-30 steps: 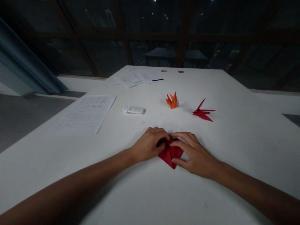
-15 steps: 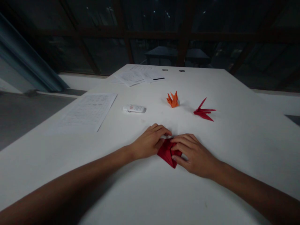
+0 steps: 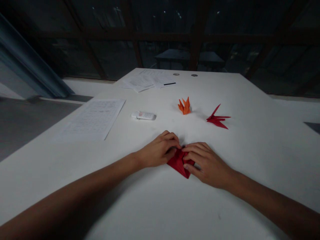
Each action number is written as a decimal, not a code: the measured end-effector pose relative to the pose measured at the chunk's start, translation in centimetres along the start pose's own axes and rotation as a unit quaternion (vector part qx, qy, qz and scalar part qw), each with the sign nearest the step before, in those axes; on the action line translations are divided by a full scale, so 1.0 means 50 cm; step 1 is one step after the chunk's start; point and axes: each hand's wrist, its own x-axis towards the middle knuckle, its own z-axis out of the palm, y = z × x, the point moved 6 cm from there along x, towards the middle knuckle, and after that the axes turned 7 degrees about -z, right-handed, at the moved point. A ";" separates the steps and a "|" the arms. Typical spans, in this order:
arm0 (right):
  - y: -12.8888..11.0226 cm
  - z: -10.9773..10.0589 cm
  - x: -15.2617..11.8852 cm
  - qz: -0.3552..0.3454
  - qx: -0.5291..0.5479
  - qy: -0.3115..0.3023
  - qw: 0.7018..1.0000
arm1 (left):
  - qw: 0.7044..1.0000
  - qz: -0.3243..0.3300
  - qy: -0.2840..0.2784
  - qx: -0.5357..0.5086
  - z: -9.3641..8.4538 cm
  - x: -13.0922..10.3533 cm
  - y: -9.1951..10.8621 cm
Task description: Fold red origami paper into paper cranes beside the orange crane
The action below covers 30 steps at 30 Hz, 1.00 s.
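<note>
- While the red paper is lying folded on the table, with a corner pointed at the person, it is touched by both hands.
- Its far left edge is met by the left hand; the fingers are curled, with thumb and forefinger tips drawn near each other, but whether paper is pinched between them cannot be told.
- Its right part is covered by the right hand; the fingers are loosely bent and laid on, the thumb set apart, so the paper seems pinned rather than gripped.
- For a crisp crease, the paper is best held flat by the right fingers, the edges matched first, and pressure run outward from the middle; thin layers are probably easily skewed.
- No box, cup or tray can be made out. Beyond the red paper, an orange crane is stood on the bare tabletop; beyond and right of it, a red crane is seen; beyond and left, a white device.
</note>
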 end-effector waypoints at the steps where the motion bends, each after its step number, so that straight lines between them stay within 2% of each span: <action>1: 0.000 0.001 -0.001 0.000 0.000 -0.001 1.000 | 1.000 -0.001 0.003 0.019 0.002 -0.001 0.002; 5: 0.007 -0.006 -0.004 0.020 -0.021 0.048 0.998 | 0.995 -0.018 0.011 0.093 0.012 -0.002 0.006; 8: 0.012 -0.016 -0.005 0.039 -0.040 0.085 0.995 | 0.994 -0.022 0.017 0.110 0.018 -0.004 0.010; 14: 0.004 -0.008 0.002 0.020 -0.025 0.018 0.999 | 0.995 -0.017 0.031 0.099 0.017 -0.008 0.016; 25: -0.003 -0.004 0.001 0.027 -0.046 -0.033 0.998 | 0.995 -0.052 0.083 -0.022 0.010 0.003 -0.024; 30: -0.005 -0.007 0.003 0.029 -0.051 -0.023 0.998 | 0.992 -0.041 0.115 -0.020 0.005 -0.008 -0.019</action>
